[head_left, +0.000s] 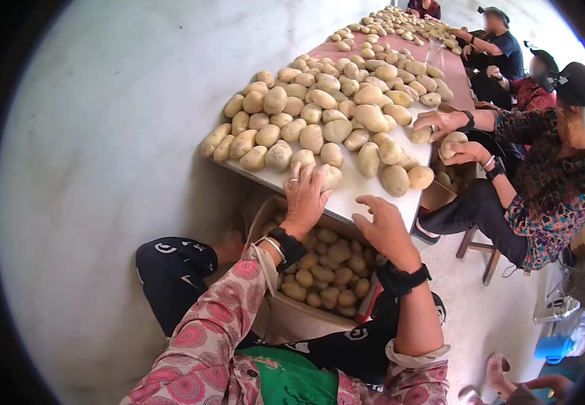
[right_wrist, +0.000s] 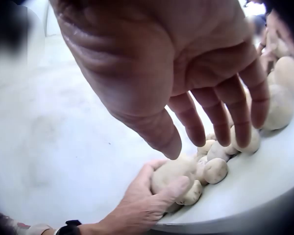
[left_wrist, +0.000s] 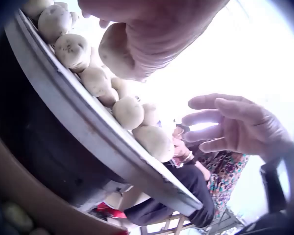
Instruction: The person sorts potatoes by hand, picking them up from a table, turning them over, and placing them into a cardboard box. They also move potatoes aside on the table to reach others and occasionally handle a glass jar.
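Note:
My left hand [head_left: 306, 199] grips a pale potato [right_wrist: 172, 175] at the near end of the white tabletop [head_left: 354, 197]. In the left wrist view that potato [left_wrist: 113, 51] shows below the palm, partly covered by the hand. My right hand [head_left: 388, 229] hovers above the table's near edge, right of the left hand. Its fingers [right_wrist: 218, 115] are spread and relaxed, with nothing in them. Many loose potatoes [head_left: 336, 101] cover the table beyond both hands. Beneath the table edge, between my knees, stands a cardboard box [head_left: 299, 314] full of potatoes [head_left: 326, 270].
On the right another person [head_left: 549, 175] sits at the table, a potato [head_left: 452, 144] in one hand and a second box [head_left: 437, 196] below. More people [head_left: 502, 50] sit farther along. A wall [head_left: 103, 121] runs along the left. A wooden stool [head_left: 478, 253] stands at right.

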Action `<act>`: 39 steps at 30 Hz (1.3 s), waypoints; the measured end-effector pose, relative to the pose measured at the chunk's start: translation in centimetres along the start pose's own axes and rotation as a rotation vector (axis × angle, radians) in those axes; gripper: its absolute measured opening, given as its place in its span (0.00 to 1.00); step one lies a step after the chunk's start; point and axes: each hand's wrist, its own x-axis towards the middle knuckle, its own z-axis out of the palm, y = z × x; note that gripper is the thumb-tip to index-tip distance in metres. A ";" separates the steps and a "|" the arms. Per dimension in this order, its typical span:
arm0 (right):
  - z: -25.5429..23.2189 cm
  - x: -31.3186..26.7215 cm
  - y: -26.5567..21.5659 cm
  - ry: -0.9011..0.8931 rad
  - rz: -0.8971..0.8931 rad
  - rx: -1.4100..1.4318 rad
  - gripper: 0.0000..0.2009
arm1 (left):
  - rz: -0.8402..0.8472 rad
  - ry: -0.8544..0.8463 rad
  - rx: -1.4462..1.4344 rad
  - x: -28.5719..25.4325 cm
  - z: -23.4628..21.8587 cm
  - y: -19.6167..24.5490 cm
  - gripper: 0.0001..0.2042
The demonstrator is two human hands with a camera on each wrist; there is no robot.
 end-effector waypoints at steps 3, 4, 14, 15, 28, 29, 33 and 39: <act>0.2 0.1 -0.4 -0.048 0.015 -0.059 0.17 | 0.075 -0.067 -0.011 0.2 0.2 0.2 0.31; 0.5 0.2 -0.1 -0.033 0.001 -0.072 0.16 | 0.081 -0.073 -0.016 0.1 0.5 -0.1 0.31; 3.1 2.1 -0.2 -0.179 0.152 -0.081 0.28 | 0.052 0.013 0.004 -0.5 0.1 -2.0 0.34; 4.3 2.1 0.6 -0.153 0.104 -0.112 0.28 | 0.068 0.012 0.001 -0.4 -0.1 -2.2 0.34; 5.2 1.9 -0.2 -0.284 0.106 -0.205 0.29 | -0.006 0.021 -0.038 -0.5 -0.2 -1.8 0.33; 4.8 1.7 -0.1 -0.267 0.119 -0.224 0.29 | -0.018 -0.027 -0.059 -0.5 -0.4 -2.0 0.34; 3.5 0.8 0.5 -0.148 0.076 -0.210 0.21 | -0.051 0.031 -0.128 -1.3 -2.7 -0.8 0.34; 2.0 -0.1 -0.6 0.007 -0.018 0.051 0.11 | 0.037 -0.031 -0.729 -2.5 -12.1 6.3 0.12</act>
